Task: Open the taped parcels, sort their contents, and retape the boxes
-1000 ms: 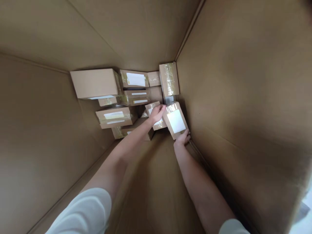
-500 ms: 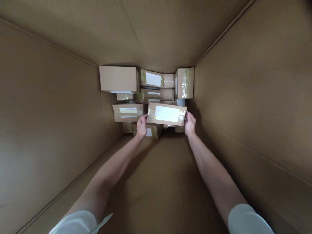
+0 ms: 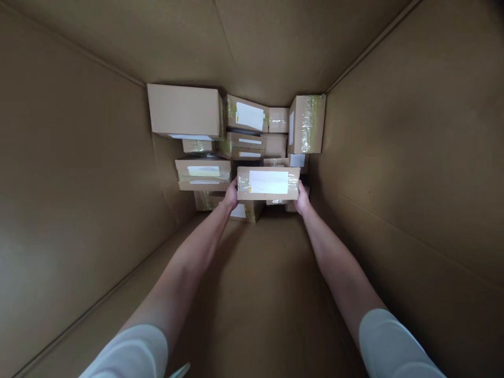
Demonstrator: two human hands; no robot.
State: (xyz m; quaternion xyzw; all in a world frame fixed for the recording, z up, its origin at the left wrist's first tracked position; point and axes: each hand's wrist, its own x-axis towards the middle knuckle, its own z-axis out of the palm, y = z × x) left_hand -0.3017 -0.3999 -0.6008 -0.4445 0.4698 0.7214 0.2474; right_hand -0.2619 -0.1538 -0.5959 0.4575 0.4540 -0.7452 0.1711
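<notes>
1. Labelled carton: located below and left of the corner carton, the reference point, and nearer the viewer. Contact with the cartons behind it cannot be told.
2. Left hand: fingers clamp the carton end farther from the corner carton. Fingertips are hidden.
3. Right hand: fingers clamp the opposite end, just below the corner carton. Fingertips are hidden here too.
4. Level: long edges run almost straight across, with the white label facing the viewer. Apply equal pressure at both ends; slackening one side would probably tip the load.
5. Grip surface: glossy tape covers the end farther from the corner carton and is likely slippery. A firm, flat squeeze suits it better than a pinch.
6. Clearance: a two-label carton, well left of and below the corner carton, lies just beside the left hand. Guard the knuckles there.
</notes>
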